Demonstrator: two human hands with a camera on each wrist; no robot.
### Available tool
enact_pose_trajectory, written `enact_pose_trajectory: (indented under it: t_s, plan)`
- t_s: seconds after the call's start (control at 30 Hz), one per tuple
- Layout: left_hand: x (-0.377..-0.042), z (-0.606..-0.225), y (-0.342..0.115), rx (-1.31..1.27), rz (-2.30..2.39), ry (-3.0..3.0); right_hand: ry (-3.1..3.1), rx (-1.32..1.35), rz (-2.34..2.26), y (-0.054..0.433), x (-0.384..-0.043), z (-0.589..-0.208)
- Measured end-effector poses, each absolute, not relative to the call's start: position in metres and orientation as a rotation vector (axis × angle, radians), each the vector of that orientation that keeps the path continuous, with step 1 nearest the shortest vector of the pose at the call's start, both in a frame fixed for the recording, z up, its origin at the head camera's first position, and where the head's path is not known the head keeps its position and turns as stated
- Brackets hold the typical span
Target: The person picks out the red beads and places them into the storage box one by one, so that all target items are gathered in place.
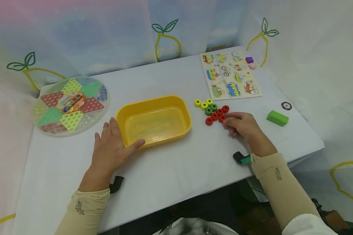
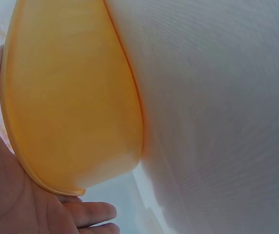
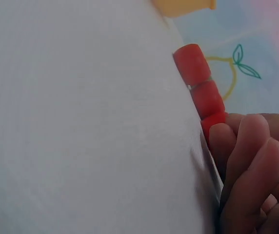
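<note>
A yellow plastic tray (image 1: 153, 143) sits mid-table. My left hand (image 1: 110, 148) lies with fingers spread and straight against its left end, the thumb along the near rim. The left wrist view shows the palm beside the outer wall of the tray (image 2: 76, 97). To the right of the tray lies a cluster of small beads: yellow beads (image 1: 204, 106), green beads (image 1: 208, 111) and red beads (image 1: 209, 121). At the cluster's right side, my right hand (image 1: 242, 125) pinches a red bead (image 1: 222, 118) between thumb and index finger. That bead (image 3: 211, 124) is partly hidden by fingers in the right wrist view.
A round Chinese checkers board (image 1: 72, 106) lies at the left. A wooden picture puzzle board (image 1: 230, 75) stands flat at the back right, with a purple block (image 1: 249, 60) and a pink piece (image 1: 252, 66) beside it. A green block (image 1: 277, 118) and a black round disc (image 1: 286, 105) are farther right.
</note>
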State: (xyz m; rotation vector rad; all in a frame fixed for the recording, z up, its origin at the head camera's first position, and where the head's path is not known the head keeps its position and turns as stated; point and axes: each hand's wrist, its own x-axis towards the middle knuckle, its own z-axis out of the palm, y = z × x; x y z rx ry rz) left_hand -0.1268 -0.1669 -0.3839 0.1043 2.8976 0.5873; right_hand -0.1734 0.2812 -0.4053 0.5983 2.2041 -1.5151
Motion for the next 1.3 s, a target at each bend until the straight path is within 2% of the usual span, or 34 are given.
enact_pose_trajectory:
  t_s: [0.4,0.83,1.3]
  plan:
    - [-0.123,-0.382,-0.168,0.091,0.595,2.893,2.312,0.573,-1.375,0.273,-0.174,-0.401]
    - [-0.121,-0.381,-0.169,0.088,0.599,2.886,2.306,0.584,-1.441,0.273,-0.169,-0.398]
    - [-0.124,-0.383,-0.168,0.085,0.603,2.866,2.424,0.351,-1.564,0.264,-0.155,-0.365]
